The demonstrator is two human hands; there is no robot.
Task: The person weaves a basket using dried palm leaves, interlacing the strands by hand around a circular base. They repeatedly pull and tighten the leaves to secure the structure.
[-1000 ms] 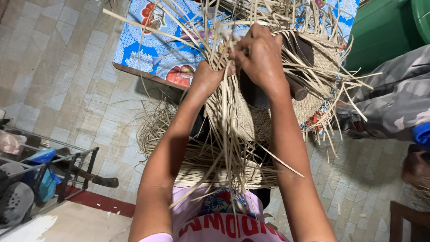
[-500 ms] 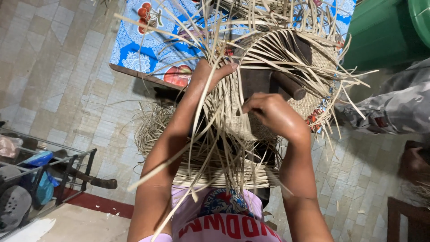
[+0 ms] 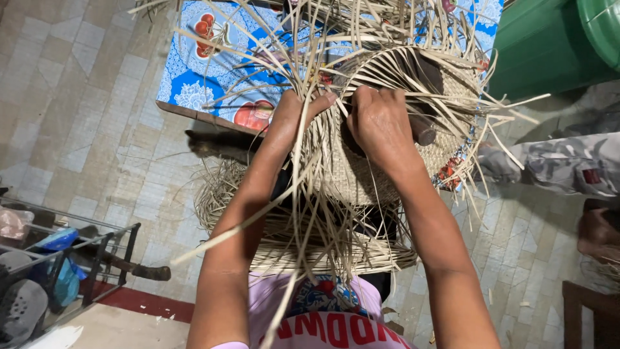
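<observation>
At centre frame, the half-woven straw basket (image 3: 361,161) was pale tan, tightly plaited below, loose strips fanning outward. Left hand (image 3: 294,113) pinched strips; right hand (image 3: 381,119) gripped the rim, above the blue-clothed desk (image 3: 194,77).

The half-woven basket of flat pale-straw strips (image 3: 361,168) is beige all through, its tight weave a fine checker; the dark brown block inside it (image 3: 423,97) shows at one o'clock; the bright blue cloth printed with white lace and red apples (image 3: 194,71) lies at eleven o'clock; the plain deep-green plastic bin (image 3: 549,45) sits at two o'clock; the beige floor tiles (image 3: 71,129) carry a faint woven texture at nine o'clock; the pink shirt with red letters (image 3: 310,317) is at six.
</observation>
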